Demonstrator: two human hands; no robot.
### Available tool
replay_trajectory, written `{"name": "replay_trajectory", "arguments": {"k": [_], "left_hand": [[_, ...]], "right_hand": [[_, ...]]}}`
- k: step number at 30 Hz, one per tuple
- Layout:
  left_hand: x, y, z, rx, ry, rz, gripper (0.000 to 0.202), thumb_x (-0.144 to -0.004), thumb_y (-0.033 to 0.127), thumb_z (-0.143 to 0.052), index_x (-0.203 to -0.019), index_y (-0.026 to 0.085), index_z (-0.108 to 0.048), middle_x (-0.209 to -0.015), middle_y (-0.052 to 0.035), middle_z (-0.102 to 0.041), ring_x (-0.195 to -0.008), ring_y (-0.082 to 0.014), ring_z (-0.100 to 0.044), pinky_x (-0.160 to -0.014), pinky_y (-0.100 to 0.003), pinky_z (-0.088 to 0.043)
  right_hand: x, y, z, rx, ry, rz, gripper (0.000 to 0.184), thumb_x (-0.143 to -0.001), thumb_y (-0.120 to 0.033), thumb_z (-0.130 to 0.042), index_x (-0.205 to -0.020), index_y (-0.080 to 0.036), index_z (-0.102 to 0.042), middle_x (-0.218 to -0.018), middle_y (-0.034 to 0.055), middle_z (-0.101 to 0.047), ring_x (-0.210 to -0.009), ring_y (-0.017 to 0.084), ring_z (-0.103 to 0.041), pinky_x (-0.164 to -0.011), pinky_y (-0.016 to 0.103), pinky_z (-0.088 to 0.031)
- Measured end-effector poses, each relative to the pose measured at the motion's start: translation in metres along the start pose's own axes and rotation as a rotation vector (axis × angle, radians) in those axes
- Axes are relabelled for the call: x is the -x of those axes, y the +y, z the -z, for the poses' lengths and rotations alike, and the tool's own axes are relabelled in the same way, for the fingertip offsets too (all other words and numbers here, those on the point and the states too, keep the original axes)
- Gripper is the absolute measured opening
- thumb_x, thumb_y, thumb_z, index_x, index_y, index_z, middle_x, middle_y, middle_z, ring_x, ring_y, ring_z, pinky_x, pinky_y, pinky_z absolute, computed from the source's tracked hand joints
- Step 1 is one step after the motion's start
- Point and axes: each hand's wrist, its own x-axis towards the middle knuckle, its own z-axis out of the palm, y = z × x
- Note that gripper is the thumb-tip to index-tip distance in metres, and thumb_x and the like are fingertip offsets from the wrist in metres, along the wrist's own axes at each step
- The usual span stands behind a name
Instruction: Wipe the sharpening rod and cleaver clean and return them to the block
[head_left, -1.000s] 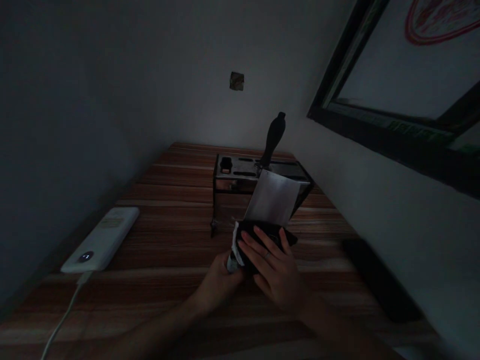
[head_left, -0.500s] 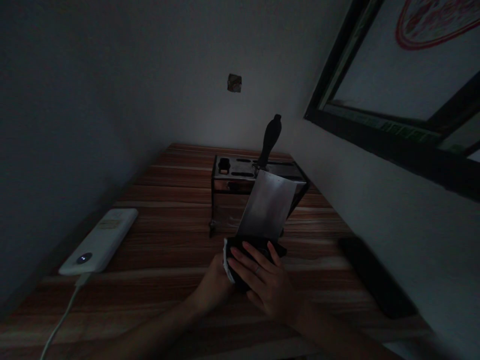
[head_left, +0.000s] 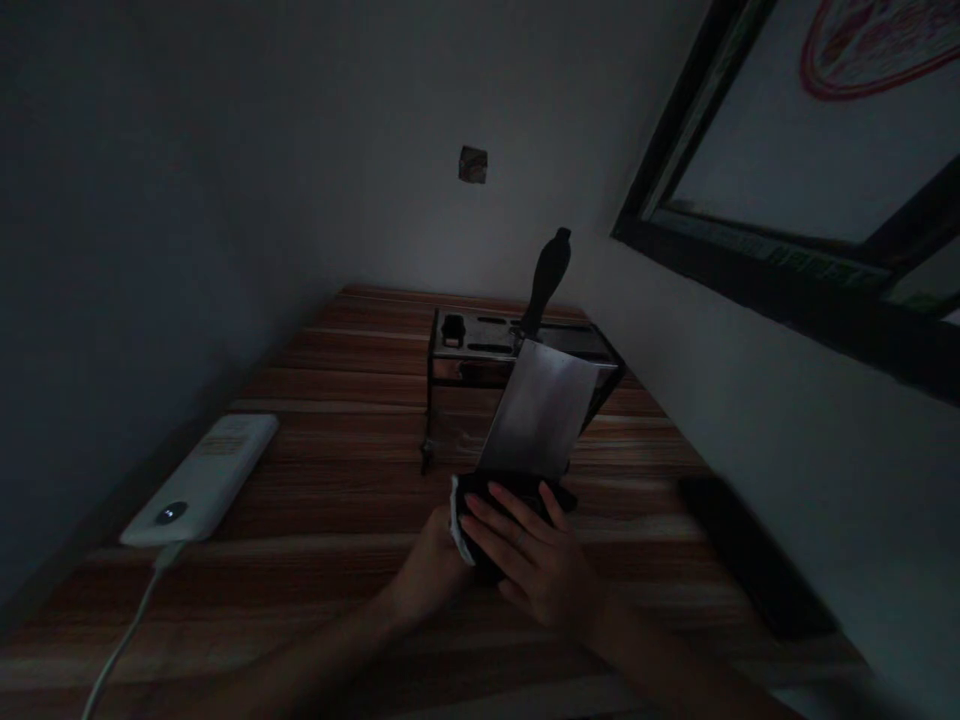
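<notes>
A cleaver with a broad metal blade [head_left: 538,410] tilts up and away from me, its lower part and handle hidden by a black cloth [head_left: 484,500] with a white edge. My left hand [head_left: 433,565] is closed at the cloth's left side, at the cleaver's lower end; its fingertips are out of sight. On top of the cloth lies my right hand [head_left: 532,560], its fingers bent over the fabric and a ring on one of them. Just behind the blade stands a metal knife rack [head_left: 487,350] with slots on top. A black-handled tool [head_left: 551,270] sticks up from it.
A white power bank [head_left: 214,470] with a plugged-in cable [head_left: 127,640] rests at the left on the wood-patterned table [head_left: 337,440]. At the right, a long black object [head_left: 750,550] lies beside the wall. A dark-framed picture [head_left: 810,170] hangs above it.
The whole view has shifted very slightly, with the scene a little further right. Both hands, the cloth and the blade keep the same arrangement.
</notes>
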Motion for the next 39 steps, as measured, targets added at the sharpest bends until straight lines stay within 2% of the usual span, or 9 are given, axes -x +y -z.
{"name": "replay_trajectory", "arguments": {"k": [4, 8, 11, 13, 19, 26, 29, 34, 39], "left_hand": [[0.0, 0.0, 0.0, 0.032, -0.007, -0.006, 0.03, -0.074, 0.021, -0.054, -0.101, 0.013, -0.066, -0.099, -0.0083, -0.071, -0.088, -0.0215, -0.064, -0.08, -0.029, -0.051], [-0.001, 0.002, -0.002, 0.088, 0.033, 0.076, 0.024, -0.07, 0.024, -0.057, -0.088, 0.011, -0.065, -0.081, -0.0058, -0.07, -0.076, -0.0183, -0.062, -0.069, -0.026, -0.05], [-0.001, 0.002, -0.004, 0.13, 0.065, 0.147, 0.018, -0.064, 0.024, -0.058, -0.076, 0.011, -0.062, -0.068, -0.0017, -0.065, -0.061, -0.0126, -0.054, -0.059, -0.022, -0.046], [-0.001, 0.002, -0.005, 0.131, 0.06, 0.163, 0.015, -0.063, 0.022, -0.056, -0.072, 0.012, -0.059, -0.065, 0.0002, -0.061, -0.058, -0.0105, -0.049, -0.057, -0.02, -0.043], [-0.002, 0.002, -0.004, 0.024, 0.094, 0.189, 0.013, -0.06, 0.018, -0.051, -0.07, 0.013, -0.056, -0.062, 0.0023, -0.052, -0.057, -0.0095, -0.041, -0.055, -0.02, -0.038], [-0.002, 0.005, -0.006, 0.012, 0.123, 0.222, 0.007, -0.061, 0.022, -0.053, -0.064, 0.016, -0.05, -0.056, 0.0052, -0.041, -0.051, -0.008, -0.031, -0.047, -0.018, -0.031], [-0.002, 0.004, -0.005, -0.021, 0.124, 0.229, 0.014, -0.064, 0.028, -0.057, -0.062, 0.016, -0.049, -0.056, 0.0045, -0.04, -0.052, -0.0083, -0.031, -0.047, -0.019, -0.03], [-0.001, 0.003, -0.004, -0.048, 0.104, 0.229, 0.017, -0.068, 0.032, -0.058, -0.07, 0.015, -0.054, -0.062, 0.0033, -0.044, -0.056, -0.0096, -0.034, -0.052, -0.02, -0.033], [-0.002, 0.006, -0.005, -0.028, 0.112, 0.242, 0.018, -0.066, 0.033, -0.057, -0.064, 0.017, -0.049, -0.058, 0.0049, -0.039, -0.054, -0.0091, -0.032, -0.05, -0.019, -0.03]], "right_hand": [[-0.002, 0.005, 0.001, 0.004, 0.011, 0.017, 0.045, -0.096, -0.035, -0.024, -0.134, -0.019, -0.044, -0.137, 0.0002, -0.047, -0.139, 0.017, -0.018, -0.113, 0.043, 0.006], [-0.003, 0.01, 0.002, -0.008, 0.028, 0.011, 0.045, -0.097, -0.035, -0.023, -0.134, -0.018, -0.044, -0.136, 0.0005, -0.049, -0.138, 0.017, -0.02, -0.113, 0.043, 0.006], [-0.005, 0.013, 0.004, -0.024, 0.038, -0.013, 0.047, -0.097, -0.036, -0.022, -0.134, -0.016, -0.042, -0.136, 0.0014, -0.049, -0.138, 0.017, -0.021, -0.113, 0.042, 0.005], [-0.007, 0.016, 0.006, -0.028, 0.048, -0.027, 0.047, -0.097, -0.036, -0.022, -0.134, -0.015, -0.043, -0.135, 0.0023, -0.05, -0.138, 0.017, -0.021, -0.113, 0.042, 0.005], [-0.013, 0.024, 0.01, -0.032, 0.081, -0.055, 0.049, -0.097, -0.038, -0.018, -0.135, -0.016, -0.042, -0.133, 0.0034, -0.053, -0.136, 0.016, -0.026, -0.114, 0.041, 0.001], [-0.024, 0.042, 0.021, -0.031, 0.067, -0.1, 0.044, -0.095, -0.032, -0.028, -0.134, -0.017, -0.042, -0.136, 0.0044, -0.049, -0.136, 0.018, -0.026, -0.113, 0.043, 0.0], [-0.029, 0.051, 0.027, -0.039, 0.065, -0.107, 0.044, -0.094, -0.03, -0.03, -0.135, -0.018, -0.041, -0.137, 0.005, -0.048, -0.136, 0.018, -0.026, -0.113, 0.044, -0.002], [-0.035, 0.066, 0.033, -0.031, 0.056, -0.108, 0.046, -0.093, -0.027, -0.031, -0.138, -0.018, -0.035, -0.139, 0.0068, -0.045, -0.137, 0.021, -0.024, -0.112, 0.05, -0.003], [-0.042, 0.076, 0.039, -0.032, 0.087, -0.154, 0.045, -0.092, -0.026, -0.035, -0.137, -0.018, -0.036, -0.141, 0.0065, -0.042, -0.138, 0.022, -0.023, -0.112, 0.051, -0.003]]}}
